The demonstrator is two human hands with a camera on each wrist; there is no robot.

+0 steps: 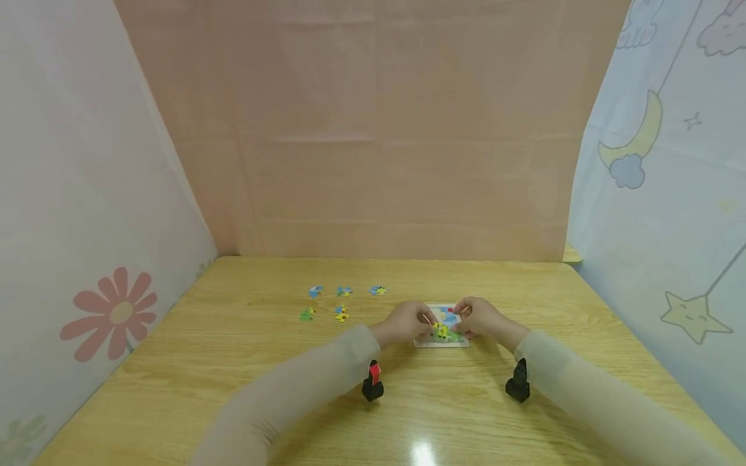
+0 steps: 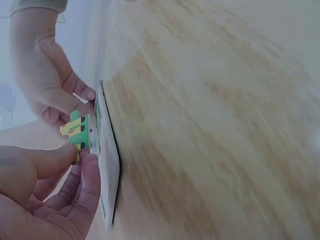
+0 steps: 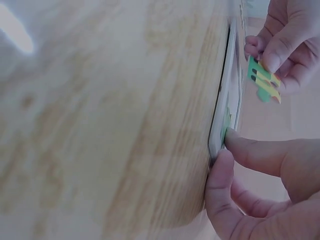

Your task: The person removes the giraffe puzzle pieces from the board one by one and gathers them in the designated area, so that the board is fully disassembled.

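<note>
Between thumb and fingers, my left hand (image 1: pixel 403 322) pinches a green and yellow jigsaw piece (image 2: pixel 80 132) with black marks. It is tilted up over a pale-rimmed puzzle board (image 1: pixel 421 344), which lies on the table. My right hand (image 1: pixel 485 318) grips that board's right edge, one fingertip on its face and another at its side in the right wrist view. A green piece (image 3: pixel 227 120) sits in the board close to those fingertips. Blue and red picture parts show at the board's top in the head view; the hands hide some of its face.
Left of the board, several loose jigsaw pieces lie in two loose rows, among them a blue and yellow piece (image 1: pixel 378 290), a yellow and blue piece (image 1: pixel 341 314) and a green piece (image 1: pixel 307 314). A tan cloth (image 1: pixel 373 162) hangs behind the wooden table (image 1: pixel 245 362), with printed cloths at both sides.
</note>
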